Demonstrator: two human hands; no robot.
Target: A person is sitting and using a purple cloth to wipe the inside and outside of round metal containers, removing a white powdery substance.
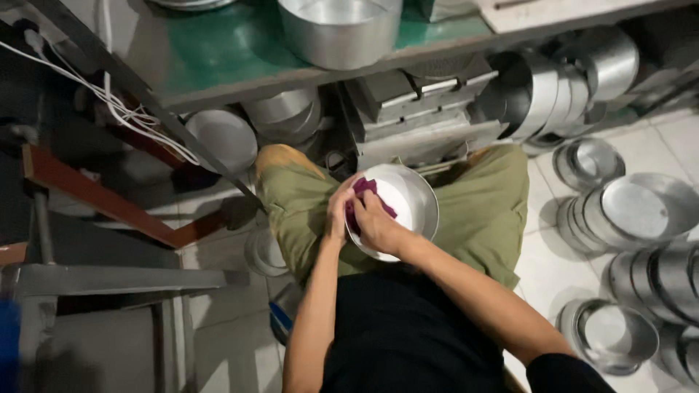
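Right hand [376,225] is clenched on a purple cloth [362,196] that I'm pressing inside the round metal pan [415,200], while my left hand [337,211] grips the pan's left rim. It sits tilted on my lap, mouth facing up toward me, holding only the cloth; more empty pans [641,211] are stacked on the floor at right.

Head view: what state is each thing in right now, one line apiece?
Round pan: tilted on the lap, open side up.
Purple cloth: bunched, pressed inside the pan.
Right hand: closed on the cloth.
Left hand: gripping the pan's rim.
Floor pans: stacked, nested.
Large pot: upright on the green shelf.
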